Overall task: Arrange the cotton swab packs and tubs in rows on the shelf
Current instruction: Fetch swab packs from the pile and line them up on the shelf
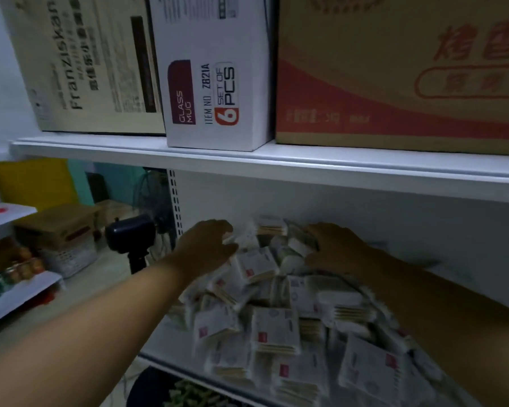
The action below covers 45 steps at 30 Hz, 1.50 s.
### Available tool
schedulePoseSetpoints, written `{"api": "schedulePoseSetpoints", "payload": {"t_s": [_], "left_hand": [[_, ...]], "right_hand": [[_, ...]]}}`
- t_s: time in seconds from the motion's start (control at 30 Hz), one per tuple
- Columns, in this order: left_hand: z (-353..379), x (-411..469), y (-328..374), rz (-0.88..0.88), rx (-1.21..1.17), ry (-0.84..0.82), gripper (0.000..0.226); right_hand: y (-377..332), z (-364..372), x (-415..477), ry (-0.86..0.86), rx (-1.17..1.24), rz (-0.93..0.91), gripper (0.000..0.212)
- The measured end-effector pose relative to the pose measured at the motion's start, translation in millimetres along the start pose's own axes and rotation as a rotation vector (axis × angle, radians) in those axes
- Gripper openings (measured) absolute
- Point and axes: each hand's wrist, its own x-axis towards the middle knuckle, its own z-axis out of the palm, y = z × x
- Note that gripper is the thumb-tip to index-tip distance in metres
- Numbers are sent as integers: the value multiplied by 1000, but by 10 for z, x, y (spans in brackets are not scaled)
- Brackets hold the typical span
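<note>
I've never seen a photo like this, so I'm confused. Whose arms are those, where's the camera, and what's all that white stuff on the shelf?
No machine here, just a person. The single picture comes from a camera worn on their head, looking forward and down, so you see their own arms reaching out. The left hand and the right hand reach to the back of a messy pile of cotton swab packs lying on a white shelf. Both hands touch the packs, but the picture is too blurry to tell whether either grips one. On the upper shelf stand cardboard boxes.
</note>
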Motion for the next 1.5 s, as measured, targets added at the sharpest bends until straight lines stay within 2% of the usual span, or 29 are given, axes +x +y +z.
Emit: {"api": "schedulePoseSetpoints", "payload": {"t_s": [0.07, 0.13, 0.23, 0.33, 0.43, 0.53, 0.6, 0.67, 0.7, 0.8, 0.87, 0.97, 1.07, 1.17, 1.27, 1.33, 1.5], "left_hand": [[22, 241, 63, -99, -100, 52, 46], [68, 468, 151, -93, -100, 36, 57], [133, 719, 218, -9, -94, -83, 75], [188, 905, 178, -80, -315, -215, 78], [227, 1019, 149, -102, -397, -218, 52], [221, 1035, 201, -123, -545, -196, 34], [193, 1023, 244, -174, -691, -162, 41], [133, 983, 278, -252, -911, -108, 61], [80, 948, 292, -271, -1038, -72, 60], [-24, 766, 360, -272, -1292, -80, 49], [-9, 564, 484, -238, -1369, -177, 39], [83, 194, 825, -96, -1420, -337, 26], [235, -175, 1256, -28, -1493, -531, 18], [440, -558, 1730, -73, -1485, -636, 20], [658, -960, 2240, -156, -1539, -691, 17], [825, -1236, 2564, -208, -1544, -690, 14], [1261, -1850, 3238, -258, -1627, -681, 16]], "right_hand": [[-83, 47, 21, -8, -41, 73, 65], [-152, 79, 35, 43, -75, 115, 59], [-222, 77, 24, 145, -34, 180, 43], [-265, 34, -19, 378, 144, 349, 28], [-263, -56, -56, 572, 518, 519, 8], [-293, -158, -151, 605, 1123, 612, 17], [-330, -191, -258, 601, 1390, 647, 17], [-338, -211, -380, 589, 1553, 656, 13], [-331, -226, -447, 580, 1601, 653, 12], [-278, -304, -687, 552, 1668, 619, 13], [-205, -357, -895, 527, 1696, 588, 17], [-77, -425, -1297, 468, 1758, 546, 23], [93, -489, -1777, 487, 1783, 502, 32], [310, -580, -2335, 533, 1756, 514, 35], [566, -633, -2923, 576, 1785, 601, 28], [724, -641, -3317, 615, 1739, 664, 24], [1075, -529, -4212, 730, 1699, 693, 24]]}}
